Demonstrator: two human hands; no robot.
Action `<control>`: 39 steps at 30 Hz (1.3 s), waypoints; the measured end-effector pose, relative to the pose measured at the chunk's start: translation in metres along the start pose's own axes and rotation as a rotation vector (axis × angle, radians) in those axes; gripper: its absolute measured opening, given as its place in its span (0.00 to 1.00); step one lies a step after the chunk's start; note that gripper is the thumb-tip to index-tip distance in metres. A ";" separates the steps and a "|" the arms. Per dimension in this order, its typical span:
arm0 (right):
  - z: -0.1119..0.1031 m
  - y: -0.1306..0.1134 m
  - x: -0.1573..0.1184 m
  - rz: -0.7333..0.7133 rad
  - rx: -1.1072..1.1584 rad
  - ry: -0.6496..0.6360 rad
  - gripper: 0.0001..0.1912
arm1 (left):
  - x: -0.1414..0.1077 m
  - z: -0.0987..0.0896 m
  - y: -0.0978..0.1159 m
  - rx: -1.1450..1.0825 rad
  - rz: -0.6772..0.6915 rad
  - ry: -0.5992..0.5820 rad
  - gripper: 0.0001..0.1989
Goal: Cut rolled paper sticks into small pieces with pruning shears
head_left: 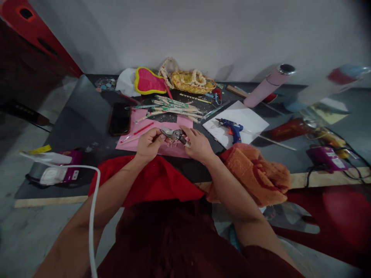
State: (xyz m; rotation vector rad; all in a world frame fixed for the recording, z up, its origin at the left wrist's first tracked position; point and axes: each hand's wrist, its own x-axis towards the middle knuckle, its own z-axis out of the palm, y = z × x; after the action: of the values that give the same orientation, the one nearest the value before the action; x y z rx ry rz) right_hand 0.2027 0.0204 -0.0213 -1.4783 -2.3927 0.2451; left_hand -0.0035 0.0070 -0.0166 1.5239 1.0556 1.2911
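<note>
My right hand (199, 143) is wrapped round the handles of a pair of pruning shears (174, 134), whose metal blades point left. On the other side, my left hand (149, 143) is closed in a pinch close to the blade tips; what its fingers hold is too small to make out. Both hands are over a pink sheet (127, 142) on the dark table. Small pale cut bits (171, 144) lie beneath the shears. A red stick (143, 128) rests on the sheet near my left hand. Beyond the hands is a heap of paper-wrapped sticks (174, 106).
A phone (119, 119) lies left of the sheet. To the right, a blue glue gun (233, 129) rests on a white board (256, 117), with an orange cloth (252, 173) before it. A pink bottle (268, 87) and wicker basket (188, 85) stand behind. A white cable (94, 208) crosses my left arm.
</note>
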 end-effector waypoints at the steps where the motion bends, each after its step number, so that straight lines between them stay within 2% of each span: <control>1: 0.000 0.001 0.000 -0.006 -0.002 -0.002 0.34 | 0.000 0.000 0.000 0.002 -0.003 -0.007 0.11; 9: 0.001 0.005 0.000 -0.024 0.077 0.031 0.33 | 0.001 0.000 -0.005 -0.027 -0.019 0.015 0.13; 18: -0.006 -0.002 -0.001 0.012 -0.076 0.004 0.39 | 0.001 0.000 -0.004 -0.049 -0.017 -0.048 0.12; 24: -0.004 -0.003 -0.002 -0.005 -0.079 -0.003 0.40 | -0.001 -0.001 -0.006 -0.005 0.021 -0.069 0.11; 39: -0.003 -0.011 -0.002 0.038 -0.019 -0.003 0.28 | -0.002 -0.001 -0.004 -0.045 -0.017 -0.028 0.11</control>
State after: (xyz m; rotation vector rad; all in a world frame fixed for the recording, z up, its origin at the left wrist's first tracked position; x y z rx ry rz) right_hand 0.1951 0.0135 -0.0152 -1.5338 -2.3774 0.2347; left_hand -0.0047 0.0060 -0.0213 1.4926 1.0133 1.2694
